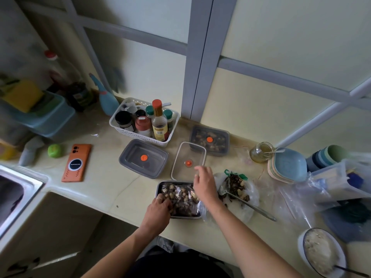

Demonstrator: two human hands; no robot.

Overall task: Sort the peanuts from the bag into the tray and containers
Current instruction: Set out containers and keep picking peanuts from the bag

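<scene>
The metal tray [185, 217] lies at the near edge of the surface [112, 189], directly in front of the person, so both hands reach it easily. It is already covered with peanuts [180, 194], some pale and some dark.

The left hand [158, 208] rests on the left part of the tray. Its fingers [160, 200] are bent down among the peanuts. I cannot tell if they pinch one or only feel through the pile.

The right hand [204, 183] hovers above the far right corner of the tray, close to the near edge of the clear container [189, 155]. Its fingers [206, 170] are spread loosely, and I see nothing between them. I think this hand carries picked pieces to that container.

The plastic bag [252, 197] lies open just right of the tray, with more peanuts and dark bits inside and a metal ladle [251, 206] resting in it. It is probably kept there for scooping.

An empty grey container [143, 158] waits to the left of the clear one. Behind the clear one, a closed container [209, 140] seems already full, so the sorting looks partly done.
</scene>
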